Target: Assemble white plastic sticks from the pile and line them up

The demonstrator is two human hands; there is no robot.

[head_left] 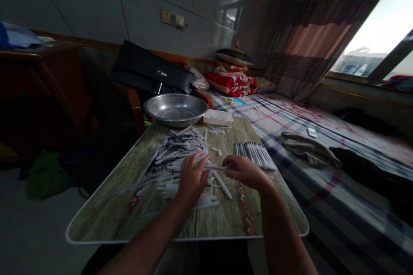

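Note:
My left hand (193,175) is closed, its thumb and fingers pinching one end of a thin white pen barrel (215,168). My right hand (242,171) pinches the other end; its fingertips partly hide that end. Beneath and left of my left hand spreads a loose pile of white and dark pen parts (174,150). A longer white tube (223,185) lies slanted just below the held barrel. Beyond my right hand, several white pens with dark ends (254,155) lie side by side in a row. Small white pieces (217,151) sit between pile and row.
The wood-patterned table (106,219) has a pale rim. At its far end stand a wide metal basin (176,109) and a white plastic box (218,117). A bed (290,180) with clothes and folded quilts (230,84) adjoins the right side. Behind the basin rests a black monitor-like panel (151,68).

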